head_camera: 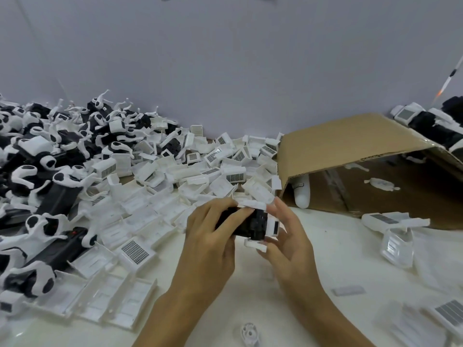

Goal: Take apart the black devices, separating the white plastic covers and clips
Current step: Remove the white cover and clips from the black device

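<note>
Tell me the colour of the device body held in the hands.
Black, with white plastic pieces still attached; the device shows in the head view.

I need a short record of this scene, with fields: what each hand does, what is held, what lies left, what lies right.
left hand: left hand grips the black device from the left side
right hand: right hand holds the white cover at the device's right end
held item: one black device, white parts not yet off
left of hands: pile of white covers; further left, pile of black devices with white clips
right of hands: cardboard box lying on its side, open toward the table
</note>
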`<state>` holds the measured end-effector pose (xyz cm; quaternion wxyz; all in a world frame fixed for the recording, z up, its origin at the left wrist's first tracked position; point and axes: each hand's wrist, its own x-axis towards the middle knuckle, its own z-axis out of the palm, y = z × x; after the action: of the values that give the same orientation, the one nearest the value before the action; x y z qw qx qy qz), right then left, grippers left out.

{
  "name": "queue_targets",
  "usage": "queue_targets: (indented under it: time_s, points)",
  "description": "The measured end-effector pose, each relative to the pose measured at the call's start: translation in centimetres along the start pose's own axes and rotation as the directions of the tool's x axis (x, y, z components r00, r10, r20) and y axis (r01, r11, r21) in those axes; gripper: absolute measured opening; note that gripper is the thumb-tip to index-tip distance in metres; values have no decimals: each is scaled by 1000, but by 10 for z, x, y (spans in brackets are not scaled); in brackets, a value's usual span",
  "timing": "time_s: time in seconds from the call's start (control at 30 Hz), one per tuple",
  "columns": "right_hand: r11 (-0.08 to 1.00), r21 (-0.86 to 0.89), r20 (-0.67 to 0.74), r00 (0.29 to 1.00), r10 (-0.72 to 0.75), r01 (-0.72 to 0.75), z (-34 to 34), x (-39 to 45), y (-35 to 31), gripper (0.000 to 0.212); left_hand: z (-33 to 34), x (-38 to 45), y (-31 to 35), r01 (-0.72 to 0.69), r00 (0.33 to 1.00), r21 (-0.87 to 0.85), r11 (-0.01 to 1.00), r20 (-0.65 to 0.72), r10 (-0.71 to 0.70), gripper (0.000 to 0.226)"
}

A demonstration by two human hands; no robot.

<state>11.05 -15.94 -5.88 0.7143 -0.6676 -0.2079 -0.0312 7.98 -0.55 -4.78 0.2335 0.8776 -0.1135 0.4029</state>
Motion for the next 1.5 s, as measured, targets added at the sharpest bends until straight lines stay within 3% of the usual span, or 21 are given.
queue_targets:
  time_s: [0.2, 0.33, 0.43, 0.53, 0.6, 0.67, 0.73, 0.8, 0.87, 0.93, 1.03, 1.1, 1.17, 1.27, 1.4, 1.47, 1.5]
  points:
    - [990, -141, 55, 998, 16, -8, -8, 2, -13, 61, -2, -1, 3, -4, 997, -116, 993, 72, 13, 80]
    - [995, -83, -169, 985, 32, -47, -31, 6, -36, 52, 3, -2, 7, -96, 980, -210, 973, -192, 55, 42]
    - [997, -80, -374, 927, -43, 15, -61, 14, -73, 52, 12, 0, 1, 50, 961, -232, 971, -254, -110, 30]
    - [982, -139, -502, 846, -181, 127, -109, 34, -124, 50, 19, 0, -8, 310, 928, -352, 883, -90, -361, 10]
    - [970, -153, -594, 767, -241, 186, -149, 61, -160, 41, 24, 1, -12, 435, 893, -350, 830, 47, -448, 28]
    - [970, -173, -698, 673, -243, 171, -194, 99, -191, 42, 26, 2, -13, 458, 886, -332, 825, 99, -452, 41]
    - [980, -197, -779, 606, -162, 10, -233, 125, -207, 60, 25, 3, -12, 498, 865, -365, 787, 142, -481, 50]
    - [934, -210, -877, 479, -48, -290, -259, 127, -203, 77, 25, 2, -15, 552, 831, -403, 730, 188, -524, 58]
    - [876, -259, -920, 379, -97, -406, -260, 113, -185, 74, 25, 0, -17, 568, 820, -413, 712, 211, -532, 52]
    - [863, -369, -887, 408, -216, -345, -241, 98, -157, 59, 24, 1, -17, 562, 823, -407, 720, 193, -534, 48]
    - [904, -399, -783, 570, -250, -152, -178, 77, -112, 34, 25, 1, -15, 540, 838, -411, 735, 179, -516, 31]
    - [952, -290, -704, 696, -143, -99, -121, 64, -77, 20, 20, 0, -13, 548, 832, -431, 717, 190, -521, 21]
    - [976, -112, -591, 802, 86, -187, -64, 57, -43, 17, 14, 1, -10, 585, 807, -435, 685, 230, -543, 17]
    - [946, 67, -418, 852, 314, -316, 3, 49, -8, 15, 0, 2, -8, 619, 777, -444, 648, 225, -588, 22]
    - [942, -119, -309, 913, 265, -314, 23, 44, 11, 16, -30, 16, -13, 558, 754, -605, 568, 83, -652, 12]
    - [938, -123, -255, 924, 285, -323, 17, 46, 15, 22, -56, 32, -25, 487, 702, -706, 515, -34, -711, 8]
    - [934, -107, -240, 921, 307, -340, 14, 48, 16, 23, -69, 42, -36, 470, 674, -702, 535, -107, -731, 8]
